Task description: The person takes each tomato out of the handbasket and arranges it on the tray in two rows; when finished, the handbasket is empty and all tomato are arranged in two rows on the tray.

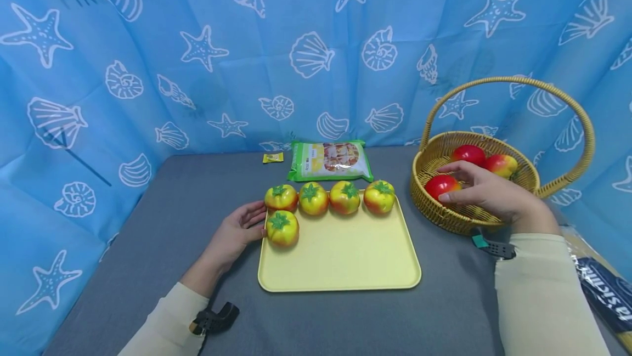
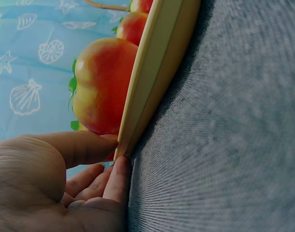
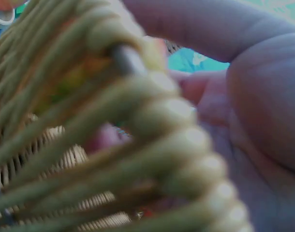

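Note:
My left hand (image 1: pixel 232 238) pinches the left rim of a pale yellow tray (image 1: pixel 345 254), with the thumb on top and a finger beneath, as the left wrist view shows. Several yellow-orange toy persimmons with green leaves sit on the tray: a row along its back edge, and one persimmon (image 1: pixel 282 229) in front of the leftmost. Inside a wicker basket (image 1: pixel 419 180) on the right, my right hand (image 1: pixel 486 188) has its thumb and fingers around a red mango (image 1: pixel 441 186). In the right wrist view the basket's weave (image 3: pixel 157 116) blocks most of that hold.
Behind that hand lie another red mango (image 1: pixel 468 154) and a yellow-red mango (image 1: pixel 501 165). The basket's tall handle (image 1: pixel 508 79) arches overhead. A green packet (image 1: pixel 331 161) and a small yellow sachet (image 1: pixel 273 157) lie behind the tray. A dark-labelled package (image 1: pixel 604 284) lies at right.

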Demonstrator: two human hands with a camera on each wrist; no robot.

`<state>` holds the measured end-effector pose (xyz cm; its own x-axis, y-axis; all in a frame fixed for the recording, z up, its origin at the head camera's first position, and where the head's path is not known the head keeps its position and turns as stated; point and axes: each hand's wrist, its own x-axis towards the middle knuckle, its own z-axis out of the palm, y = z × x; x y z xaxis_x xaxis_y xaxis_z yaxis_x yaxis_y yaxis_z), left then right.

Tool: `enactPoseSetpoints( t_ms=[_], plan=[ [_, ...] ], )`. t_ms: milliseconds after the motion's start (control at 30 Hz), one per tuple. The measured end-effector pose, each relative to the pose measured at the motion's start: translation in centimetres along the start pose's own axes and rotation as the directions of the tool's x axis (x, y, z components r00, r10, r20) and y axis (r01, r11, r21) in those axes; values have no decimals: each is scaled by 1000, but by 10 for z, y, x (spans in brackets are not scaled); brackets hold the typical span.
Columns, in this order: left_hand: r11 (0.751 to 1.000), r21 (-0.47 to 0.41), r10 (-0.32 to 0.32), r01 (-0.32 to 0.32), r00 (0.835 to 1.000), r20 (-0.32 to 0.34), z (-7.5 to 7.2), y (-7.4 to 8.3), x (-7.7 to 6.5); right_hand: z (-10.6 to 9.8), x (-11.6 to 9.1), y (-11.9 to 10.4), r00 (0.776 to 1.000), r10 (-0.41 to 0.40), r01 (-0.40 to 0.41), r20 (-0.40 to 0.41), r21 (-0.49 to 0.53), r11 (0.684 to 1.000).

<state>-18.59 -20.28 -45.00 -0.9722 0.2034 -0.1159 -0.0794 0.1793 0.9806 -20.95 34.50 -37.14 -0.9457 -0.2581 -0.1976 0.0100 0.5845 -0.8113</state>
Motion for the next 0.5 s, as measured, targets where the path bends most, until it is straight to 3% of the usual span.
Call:
enactPoseSetpoints(
  t_ms=[233,500],
  plan=[
    [1000,-9,7,-7,1000,5,-1,-2,1,5,9,-4,996,-30,34,-78,49,998],
    [1000,1,9,-9,1000,5,-1,-1,0,8,8,-14,977,-102,122,-187,101,987]
  ],
)
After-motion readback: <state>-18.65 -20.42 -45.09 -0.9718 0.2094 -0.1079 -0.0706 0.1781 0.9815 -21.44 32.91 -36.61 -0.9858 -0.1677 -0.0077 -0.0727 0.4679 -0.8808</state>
